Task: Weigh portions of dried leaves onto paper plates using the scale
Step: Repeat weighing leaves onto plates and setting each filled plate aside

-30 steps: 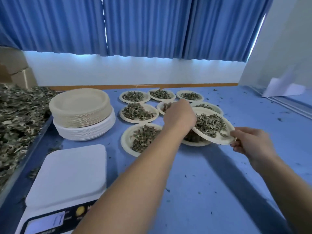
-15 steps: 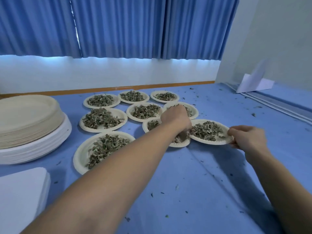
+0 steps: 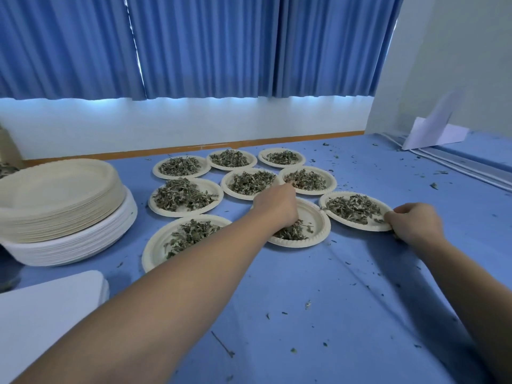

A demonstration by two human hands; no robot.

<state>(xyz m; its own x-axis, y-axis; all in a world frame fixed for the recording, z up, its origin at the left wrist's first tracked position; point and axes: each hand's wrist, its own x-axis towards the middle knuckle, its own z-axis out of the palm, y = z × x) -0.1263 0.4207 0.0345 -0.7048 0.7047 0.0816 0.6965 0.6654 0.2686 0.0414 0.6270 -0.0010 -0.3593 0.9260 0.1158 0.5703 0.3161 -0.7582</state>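
Several paper plates with dried leaves lie in rows on the blue table. My right hand [image 3: 415, 223] pinches the near right rim of the rightmost plate [image 3: 357, 228], which lies flat with its portion of dried leaves [image 3: 352, 207]. My left hand [image 3: 277, 206] hangs knuckles-up over the neighbouring plate [image 3: 318, 220], its fingertips down among that plate's leaves and hidden from me. The white scale platform [image 3: 50, 309] shows at the bottom left with nothing on it. A tall stack of unused plates [image 3: 55, 200] stands behind the scale.
Leaf crumbs are scattered over the blue cloth [image 3: 304, 286]. A folded white paper [image 3: 435, 134] leans by the right wall. Blue curtains hang behind the table. A corner of the loose leaf pile [image 3: 5, 170] peeks in at the far left.
The plate both hands held tilted in the air has come down flat at the right of the group. My left hand has left its rim and now sits over the neighbouring plate.
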